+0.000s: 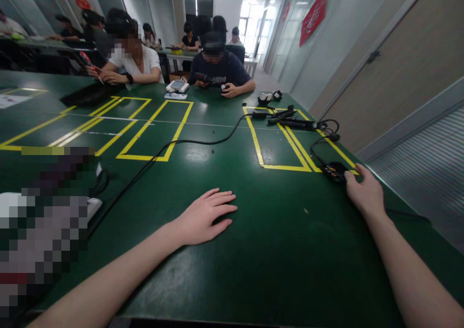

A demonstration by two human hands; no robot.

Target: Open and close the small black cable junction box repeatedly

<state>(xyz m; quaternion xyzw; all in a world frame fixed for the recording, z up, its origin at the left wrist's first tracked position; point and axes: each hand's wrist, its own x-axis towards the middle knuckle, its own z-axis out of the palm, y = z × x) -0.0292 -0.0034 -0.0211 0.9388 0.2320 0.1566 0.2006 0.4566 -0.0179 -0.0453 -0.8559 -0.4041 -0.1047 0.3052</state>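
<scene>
My left hand lies flat on the green table, fingers stretched out and slightly apart, holding nothing. Off to the right, my right hand grips the near edge of a small dark device between thumb and fingers, close to the table's right side. The device has small orange marks on its face; its exact kind is unclear. A black cable runs from it toward a dark stand-like object with folded legs, lying within yellow tape lines.
Yellow tape outlines mark the table. A long black cord crosses it. White-and-black pieces lie at the far right. Across the table, a person in a dark shirt and another in white handle things. A blurred-out area covers the lower left.
</scene>
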